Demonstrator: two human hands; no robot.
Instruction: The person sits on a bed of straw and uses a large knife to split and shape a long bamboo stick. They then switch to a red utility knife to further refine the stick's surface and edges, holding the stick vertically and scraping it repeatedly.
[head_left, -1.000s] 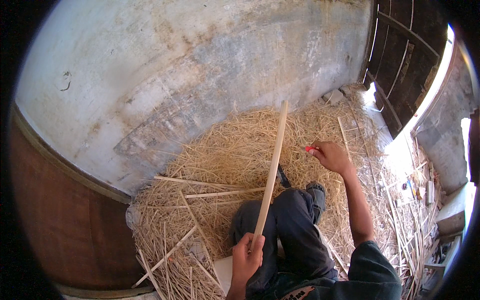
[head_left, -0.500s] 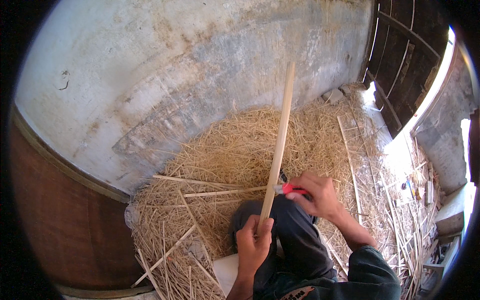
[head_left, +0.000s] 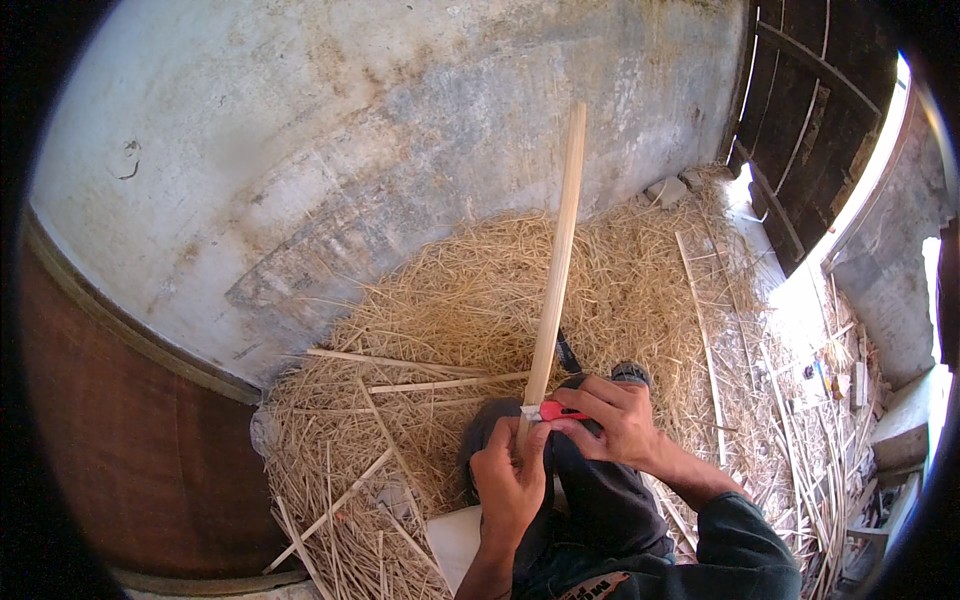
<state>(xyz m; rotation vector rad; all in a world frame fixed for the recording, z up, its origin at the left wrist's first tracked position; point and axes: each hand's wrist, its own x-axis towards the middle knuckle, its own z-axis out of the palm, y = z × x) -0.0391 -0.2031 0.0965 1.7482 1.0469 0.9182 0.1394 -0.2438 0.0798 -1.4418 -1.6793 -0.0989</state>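
Observation:
A long pale wooden strip [head_left: 559,265] rises from my lap, its far end leaning a little to the right in front of the wall. Its lower end is gripped in my left hand [head_left: 508,480], thumb and fingers closed around it. My right hand [head_left: 618,420] holds a red-handled utility knife [head_left: 555,411]. The knife's light-coloured blade end lies against the strip just above my left fingertips. Both hands almost meet there, over my dark trousers [head_left: 600,500]. My fingers hide part of the knife handle.
Straw and shavings [head_left: 450,290] cover the floor, with several loose wooden strips [head_left: 440,385] at the left. A stained wall [head_left: 400,150] stands ahead. A brown panel [head_left: 140,420] is at the left, a dark plank door [head_left: 815,120] at the far right.
My right hand has drawn the knife down along the strip toward my left hand. The strip has shifted slightly upward and my left hand still grips it.

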